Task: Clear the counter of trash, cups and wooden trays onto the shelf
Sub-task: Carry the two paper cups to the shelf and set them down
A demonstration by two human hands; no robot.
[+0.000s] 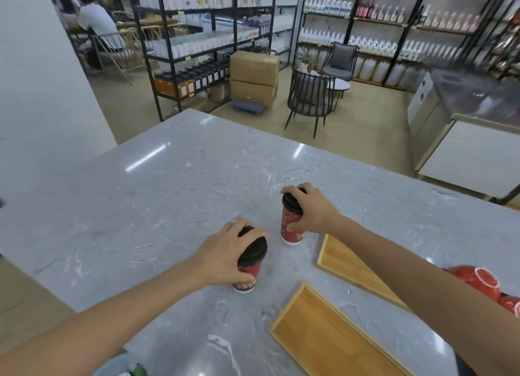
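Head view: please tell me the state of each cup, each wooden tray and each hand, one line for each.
Left cup: upright on the counter, black lid on, gripped by the left hand.
Right cup: upright, black lid on, gripped by the right hand.
Near wooden tray: flat on the counter, nothing in it.
Far wooden tray: flat, partly hidden by the right arm.
Left hand: curled round the left cup.
Right hand: curled round the right cup.

On the grey counter (174,184), the left hand (225,254) grips one red lidded cup (249,265), the right hand (312,209) another (291,220); two wooden trays (332,339) lie just beside.
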